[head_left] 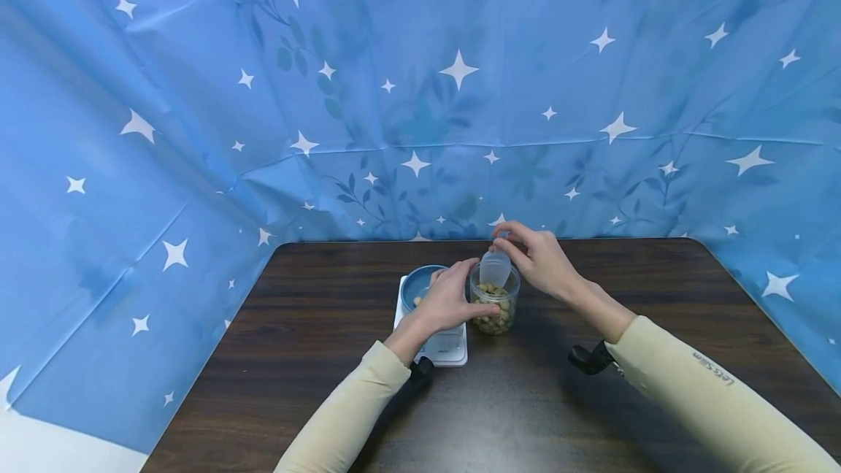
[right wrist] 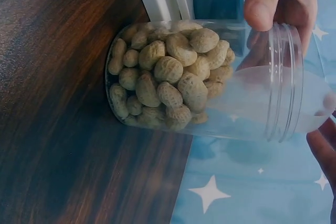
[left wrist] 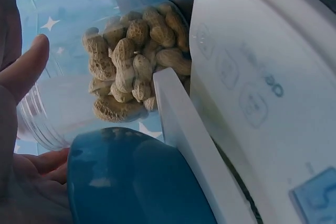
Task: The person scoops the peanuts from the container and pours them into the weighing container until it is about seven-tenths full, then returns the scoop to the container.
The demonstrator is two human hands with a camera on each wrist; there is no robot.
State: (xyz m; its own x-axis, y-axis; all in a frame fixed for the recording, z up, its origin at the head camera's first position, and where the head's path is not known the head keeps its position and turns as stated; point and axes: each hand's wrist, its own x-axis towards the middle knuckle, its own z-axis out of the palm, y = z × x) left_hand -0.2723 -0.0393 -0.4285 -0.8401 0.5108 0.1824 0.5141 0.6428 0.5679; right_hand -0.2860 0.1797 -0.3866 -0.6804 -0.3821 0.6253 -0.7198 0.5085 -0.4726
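A clear plastic jar [head_left: 474, 283], part filled with unshelled peanuts [right wrist: 169, 70], stands upright on the table. My left hand [head_left: 448, 299] holds it near the threaded neck, thumb at the front and fingers behind. From above, my right hand [head_left: 544, 260] pinches a translucent plastic scoop [head_left: 495, 269] whose lower part is inside the jar, over the peanuts. The scoop's upper end is mostly hidden by my fingers. Left of the jar, a blue bowl [head_left: 412, 283] sits on a white kitchen scale [head_left: 455, 358], and a little of its pale contents shows past my left hand.
The dark wooden table [head_left: 315, 356] extends to both sides and toward me. Close behind its far edge hangs a blue cloth [head_left: 368, 108] with white stars. The scale stands right beside the jar, with its buttons and display [left wrist: 317, 195] facing up.
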